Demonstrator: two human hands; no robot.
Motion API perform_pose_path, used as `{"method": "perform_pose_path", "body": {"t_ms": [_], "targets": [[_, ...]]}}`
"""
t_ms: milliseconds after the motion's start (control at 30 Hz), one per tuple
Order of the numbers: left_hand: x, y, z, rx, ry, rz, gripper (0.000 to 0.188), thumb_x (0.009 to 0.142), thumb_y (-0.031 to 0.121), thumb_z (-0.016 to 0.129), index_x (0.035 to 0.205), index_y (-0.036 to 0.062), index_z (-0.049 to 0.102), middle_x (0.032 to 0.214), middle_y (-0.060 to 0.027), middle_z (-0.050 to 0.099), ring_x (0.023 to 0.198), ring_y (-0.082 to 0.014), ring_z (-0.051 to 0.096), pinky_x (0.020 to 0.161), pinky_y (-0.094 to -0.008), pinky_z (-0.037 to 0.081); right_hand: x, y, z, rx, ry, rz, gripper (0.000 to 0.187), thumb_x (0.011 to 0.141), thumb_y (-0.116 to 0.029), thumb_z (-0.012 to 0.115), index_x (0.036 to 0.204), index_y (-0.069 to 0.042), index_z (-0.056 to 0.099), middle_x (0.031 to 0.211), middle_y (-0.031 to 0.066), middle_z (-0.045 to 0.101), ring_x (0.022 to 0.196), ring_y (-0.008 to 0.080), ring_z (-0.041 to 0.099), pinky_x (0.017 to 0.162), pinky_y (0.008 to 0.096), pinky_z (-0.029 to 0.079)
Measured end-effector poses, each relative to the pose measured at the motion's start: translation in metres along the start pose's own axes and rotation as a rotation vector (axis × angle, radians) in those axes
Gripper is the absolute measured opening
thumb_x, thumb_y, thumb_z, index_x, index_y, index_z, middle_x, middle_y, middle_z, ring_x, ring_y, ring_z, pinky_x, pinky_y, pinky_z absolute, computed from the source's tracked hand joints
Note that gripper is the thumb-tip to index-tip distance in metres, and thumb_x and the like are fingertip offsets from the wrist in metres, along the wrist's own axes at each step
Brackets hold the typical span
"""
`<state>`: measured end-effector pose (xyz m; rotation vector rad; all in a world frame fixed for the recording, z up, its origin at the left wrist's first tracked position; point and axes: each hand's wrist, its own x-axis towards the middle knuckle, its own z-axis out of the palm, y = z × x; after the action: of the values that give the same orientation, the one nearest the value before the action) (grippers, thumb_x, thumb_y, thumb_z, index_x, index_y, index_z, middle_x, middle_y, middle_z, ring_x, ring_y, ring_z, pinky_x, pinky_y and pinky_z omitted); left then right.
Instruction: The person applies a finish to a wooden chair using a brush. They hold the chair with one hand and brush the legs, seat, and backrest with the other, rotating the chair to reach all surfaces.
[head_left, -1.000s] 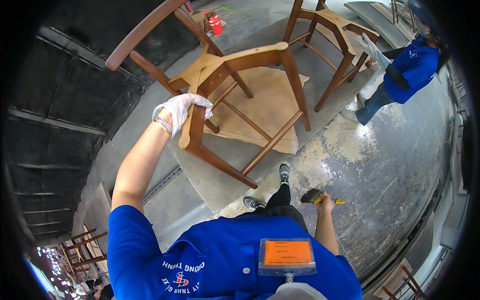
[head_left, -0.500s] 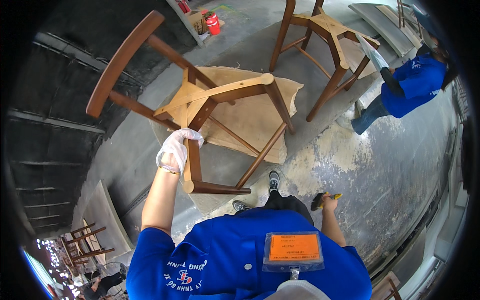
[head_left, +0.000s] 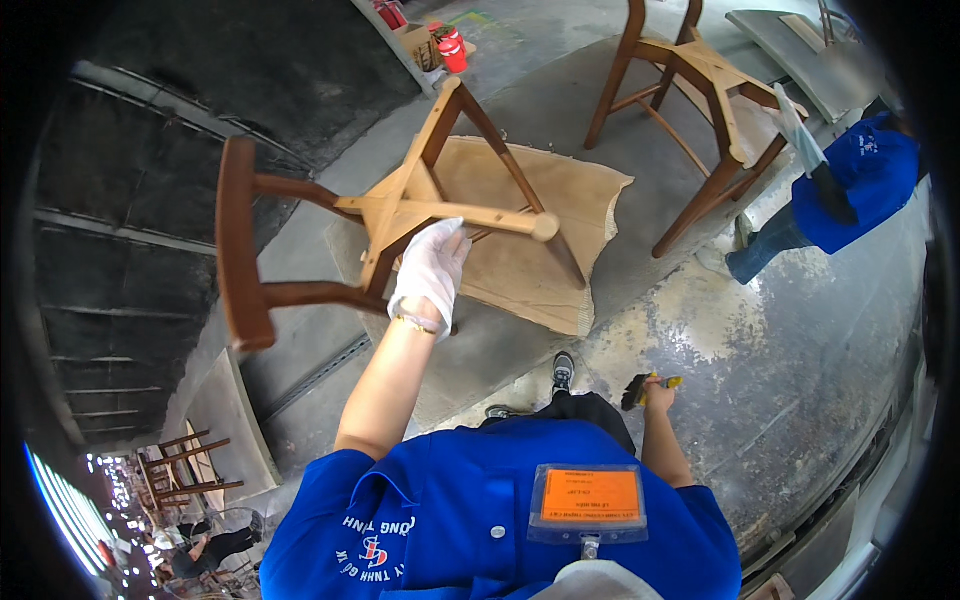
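Observation:
A brown wooden chair frame [head_left: 395, 205] without a seat pad stands ahead of me, its curved backrest [head_left: 237, 240] toward the left. My left hand [head_left: 432, 270], in a thin white glove, closes on the frame's near pale-topped rail [head_left: 490, 215]. The fingertips are partly hidden behind the rail. Low at my right side, my bare right hand [head_left: 658, 394] grips a brush [head_left: 636, 392] with dark bristles and a yellow handle. The brush is apart from the chair.
Brown cardboard [head_left: 540, 260] lies under the chair. A second chair frame [head_left: 700, 70] stands at the far right, beside a person in blue [head_left: 850, 190] with a pale cloth or glove. Red containers [head_left: 452, 50] and a box stand at the back. Dark panels [head_left: 130, 200] line the left.
The near chair has turned counterclockwise, its backrest swinging down along the left. My left hand has moved right and up with the rail. My right hand still holds the brush low.

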<state>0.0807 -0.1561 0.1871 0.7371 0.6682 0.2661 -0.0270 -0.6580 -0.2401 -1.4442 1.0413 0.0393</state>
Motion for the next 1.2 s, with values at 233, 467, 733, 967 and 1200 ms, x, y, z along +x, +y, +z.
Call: {"method": "perform_pose_path", "body": {"t_ms": [233,467,733,967,1200], "targets": [[-0.05,0.005,-0.084,0.103,0.098,-0.218,0.068,0.093,0.011,0.085,0.151,-0.0016,0.05,0.131,-0.013,0.07,0.121,-0.0308,0.069,0.108,-0.0433,0.055,-0.01,0.005,0.021,-0.623,0.118,-0.197,0.016,0.084,-0.013,0.074,0.096,-0.002,0.077,0.086,0.0139,0.078,0.083,0.0289,0.077,0.077,0.0401,0.06],[-0.063,0.073,-0.086,0.57,0.275,0.603,0.066,0.091,0.012,0.09,0.147,-0.0035,0.059,0.138,-0.0116,0.069,0.126,-0.0182,0.063,0.112,-0.0378,0.049,-0.051,-0.02,0.014,-0.576,0.027,-0.196,0.021,0.083,-0.022,0.077,0.094,-0.004,0.08,0.084,0.0144,0.079,0.084,0.0312,0.078,0.078,0.0437,0.06],[-0.046,0.08,-0.067,0.619,0.058,0.763,0.026,0.111,0.014,0.063,0.133,0.0018,0.065,0.103,-0.0058,0.068,0.107,-0.0199,0.067,0.107,-0.0387,0.051,-0.072,-0.024,0.012,-0.186,-0.07,-0.121,0.013,0.088,-0.012,0.074,0.101,-0.011,0.077,0.099,0.0052,0.08,0.095,0.0211,0.077,0.082,0.0371,0.059],[-0.122,0.086,-0.048,0.516,0.179,0.892,0.04,0.107,0.034,0.068,0.078,0.01,0.052,0.076,-0.0033,0.053,0.079,-0.018,0.056,0.096,-0.042,0.054,-0.17,-0.211,0.087,0.972,-0.71,0.01,0.02,0.097,-0.001,0.071,0.105,-0.016,0.062,0.13,0.0073,0.07,0.131,0.027,0.063,0.116,0.0462,0.045],[-0.099,0.159,-0.044,0.267,0.296,0.816,0.033,0.104,0.025,0.071,0.079,0.0083,0.057,0.077,-0.0019,0.048,0.073,-0.0154,0.05,0.089,-0.0387,0.056,-0.237,-0.358,0.275,1.137,-1.116,-0.108,0.019,0.096,0.004,0.073,0.099,-0.013,0.065,0.119,0.01,0.073,0.117,0.0285,0.068,0.099,0.0465,0.055]]}}
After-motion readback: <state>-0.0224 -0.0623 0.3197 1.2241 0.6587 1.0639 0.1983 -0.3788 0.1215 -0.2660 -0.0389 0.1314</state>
